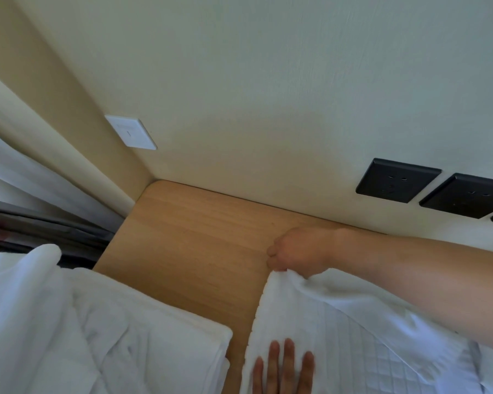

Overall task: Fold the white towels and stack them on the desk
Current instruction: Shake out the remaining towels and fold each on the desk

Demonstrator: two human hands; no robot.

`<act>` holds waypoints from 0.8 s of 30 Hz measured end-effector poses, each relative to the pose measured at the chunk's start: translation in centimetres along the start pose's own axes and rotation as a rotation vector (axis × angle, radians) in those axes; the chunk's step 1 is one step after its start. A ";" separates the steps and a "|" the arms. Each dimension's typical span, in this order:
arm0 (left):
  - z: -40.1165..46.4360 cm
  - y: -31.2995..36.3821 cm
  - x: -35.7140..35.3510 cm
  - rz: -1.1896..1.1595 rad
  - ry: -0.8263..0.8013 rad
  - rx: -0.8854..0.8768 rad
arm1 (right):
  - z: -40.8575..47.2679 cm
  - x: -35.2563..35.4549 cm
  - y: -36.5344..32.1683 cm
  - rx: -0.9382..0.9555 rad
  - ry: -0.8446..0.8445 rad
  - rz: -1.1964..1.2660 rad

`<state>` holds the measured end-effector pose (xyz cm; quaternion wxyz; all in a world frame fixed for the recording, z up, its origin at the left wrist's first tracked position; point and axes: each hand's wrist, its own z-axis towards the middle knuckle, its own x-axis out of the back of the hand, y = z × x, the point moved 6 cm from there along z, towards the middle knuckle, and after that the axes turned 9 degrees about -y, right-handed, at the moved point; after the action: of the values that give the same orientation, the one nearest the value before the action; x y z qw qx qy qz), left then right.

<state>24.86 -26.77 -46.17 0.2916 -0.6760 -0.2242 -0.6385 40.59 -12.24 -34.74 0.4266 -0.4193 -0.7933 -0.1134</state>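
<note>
Quilted white towel [339, 336] spread over the surface's [188, 245] near right part, far corner lifted. Right grip [296, 251] pinching that raised corner, fingers curled round the cloth — arm reaching in from the right edge. Left grip [282, 368] flat on the towel at the near edge, fingers straight, pressing down. Second towel [97, 331] rumpled — over the near left corner. Black sockets [399, 180] on wall behind; white switch [131, 132] left.

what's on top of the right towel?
Left hand rests flat on the right towel; right hand pinches its far corner. Right forearm crosses above it, hiding part. Desk beneath is mostly covered.
</note>
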 end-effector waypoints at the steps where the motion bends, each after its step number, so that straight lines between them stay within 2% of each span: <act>1: 0.2 -0.2 -0.1 -0.021 -0.016 0.006 | -0.1 -0.2 0.6 -0.041 0.038 0.021; 3: 0.3 -0.4 0.0 -0.044 -0.012 0.031 | -0.5 -0.1 2.3 -0.187 0.150 0.120; 6: 0.0 -0.2 0.2 -0.009 0.005 0.060 | -2.3 0.3 6.1 -0.463 0.433 0.345; 8: -0.6 0.1 0.0 -0.012 0.001 0.047 | -3.7 0.3 8.0 -0.532 0.586 0.541; 12: -1.5 1.6 0.3 -0.031 0.038 -0.044 | -5.9 0.0 7.1 -0.638 0.814 0.737; 13: -1.2 1.4 0.2 -0.030 0.038 -0.066 | -6.3 -0.3 5.9 -0.650 0.822 0.745; 15: -0.7 0.9 -0.6 -0.061 0.029 -0.068 | -5.8 -1.2 2.6 -0.651 0.725 0.587; 17: 0.2 0.7 0.4 -0.022 0.197 -0.009 | -5.0 -2.6 -0.7 -0.662 0.646 0.350; 19: 0.4 0.6 0.3 -0.025 0.240 -0.033 | -3.6 -4.9 -2.2 -0.696 0.601 0.220; 22: 0.3 0.4 0.9 -0.027 0.269 -0.038 | -2.7 -7.3 -1.1 -0.811 0.584 0.210; 24: -0.1 1.0 0.9 -0.083 0.175 -0.046 | -2.7 -7.9 0.1 -0.873 0.567 0.221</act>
<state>25.53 -27.61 -45.43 0.2679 -0.6144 -0.2110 -0.7115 44.52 -18.11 -39.19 0.4197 -0.5917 -0.4770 -0.4962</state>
